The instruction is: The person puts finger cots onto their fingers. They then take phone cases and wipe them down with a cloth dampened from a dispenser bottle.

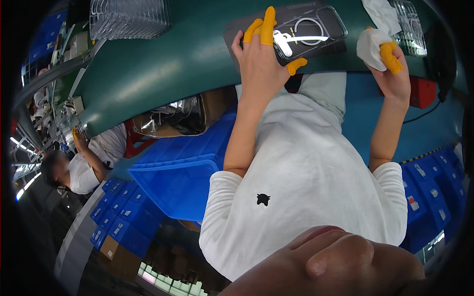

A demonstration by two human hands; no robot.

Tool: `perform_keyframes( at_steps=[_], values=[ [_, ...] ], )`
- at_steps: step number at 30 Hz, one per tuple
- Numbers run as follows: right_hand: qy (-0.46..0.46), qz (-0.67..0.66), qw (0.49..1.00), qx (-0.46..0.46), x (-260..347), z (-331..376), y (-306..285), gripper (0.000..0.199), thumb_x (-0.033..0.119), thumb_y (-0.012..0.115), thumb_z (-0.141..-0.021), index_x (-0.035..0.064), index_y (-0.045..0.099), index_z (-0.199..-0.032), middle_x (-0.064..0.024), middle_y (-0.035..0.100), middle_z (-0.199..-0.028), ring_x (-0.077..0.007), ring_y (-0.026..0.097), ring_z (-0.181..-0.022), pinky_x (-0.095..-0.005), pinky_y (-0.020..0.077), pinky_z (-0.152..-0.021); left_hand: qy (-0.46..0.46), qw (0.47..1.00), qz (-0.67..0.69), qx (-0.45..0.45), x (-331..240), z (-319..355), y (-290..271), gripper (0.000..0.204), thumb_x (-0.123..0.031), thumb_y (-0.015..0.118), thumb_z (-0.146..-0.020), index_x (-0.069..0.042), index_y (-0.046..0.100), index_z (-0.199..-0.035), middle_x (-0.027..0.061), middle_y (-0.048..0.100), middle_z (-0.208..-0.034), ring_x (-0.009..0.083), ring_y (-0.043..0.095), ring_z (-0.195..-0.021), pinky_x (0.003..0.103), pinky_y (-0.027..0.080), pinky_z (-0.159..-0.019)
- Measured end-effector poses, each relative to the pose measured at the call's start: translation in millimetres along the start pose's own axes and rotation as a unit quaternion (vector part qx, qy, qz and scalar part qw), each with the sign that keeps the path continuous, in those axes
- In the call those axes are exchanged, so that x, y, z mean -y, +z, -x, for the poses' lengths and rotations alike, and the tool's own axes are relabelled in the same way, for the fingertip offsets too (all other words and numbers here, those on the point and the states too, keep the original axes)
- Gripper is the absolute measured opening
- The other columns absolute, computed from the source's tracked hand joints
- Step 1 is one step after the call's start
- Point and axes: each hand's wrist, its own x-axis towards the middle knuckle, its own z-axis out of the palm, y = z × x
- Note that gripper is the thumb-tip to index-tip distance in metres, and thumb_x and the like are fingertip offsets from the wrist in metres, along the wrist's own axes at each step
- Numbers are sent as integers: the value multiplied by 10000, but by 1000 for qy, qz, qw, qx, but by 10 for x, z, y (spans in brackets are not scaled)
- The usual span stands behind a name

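A clear phone case [333, 29] with a white ring and strip on it lies on a dark mat [338, 48] on the green bench. My left hand [262, 61] rests at the case's left end, fingers spread, with yellow finger cots on several fingertips. The thumb reaches along the near edge. To the right, my right hand [395, 81], also with yellow finger cots, is closed around a bunched white cloth [371, 48] and is apart from the case. Part of the case is hidden under my left hand.
A stack of clear cases [129, 19] stands at the far left of the green bench [163, 64]. More clear cases [411, 29] and a white tissue [382, 15] lie far right. Below are an open carton [213, 111] and a blue bin [173, 187]. A co-worker [84, 172] sits left.
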Motion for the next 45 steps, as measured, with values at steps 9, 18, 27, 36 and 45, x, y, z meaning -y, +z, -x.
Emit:
perform_keyframes(
  at_steps=[9, 18, 27, 36, 45],
  values=[
    [-125, -3, 991, -46, -35, 134, -293, 462, 243, 587, -1017, -1, 502, -1400, -165, 557, -1397, -294, 573, -1277, -450, 441, -1121, 22, 975, 101, -198, -133, 72, -149, 1194, -292, 974, -584, -13, 308, -1535, 98, 606, -1315, 307, 468, -1261, 457, 269, -1063],
    [-181, 38, 967, -177, 169, 1, 68, 420, 215, 504, -1022, -68, 548, -1330, -262, 499, -1425, -425, 438, -1393, -494, 310, -1203, 33, 977, 80, -197, -319, 116, -421, 1254, -234, 989, -555, -6, 258, -1548, 107, 606, -1279, 279, 530, -1193, 409, 381, -1056],
    [-181, 291, 925, -166, -134, 127, 687, 275, 23, 558, -1001, -43, 591, -1266, -122, 628, -1091, -172, 597, -844, -312, 534, -715, 38, 982, 102, -154, -360, 104, -381, 1300, -203, 995, -533, -48, 227, -1571, 125, 596, -1279, 264, 600, -1158, 419, 403, -1088],
    [-249, 656, 711, -35, -473, -224, 1550, 433, -4, 758, -688, 117, 772, -1103, -79, 637, -1038, -234, 642, -845, -297, 558, -719, 27, 973, 136, -185, -383, 142, -275, 1088, -164, 947, -538, -13, 421, -1478, 107, 603, -1256, 285, 555, -1109, 397, 404, -961],
    [-232, 693, 682, -36, -441, -140, 1599, 462, -28, 741, -691, 112, 772, -1130, -86, 652, -1015, -243, 663, -827, -312, 572, -702, 35, 972, 143, -183, -327, 170, -284, 1041, -146, 931, -553, -21, 446, -1466, 111, 606, -1232, 299, 562, -1074, 409, 429, -936]
  ],
)
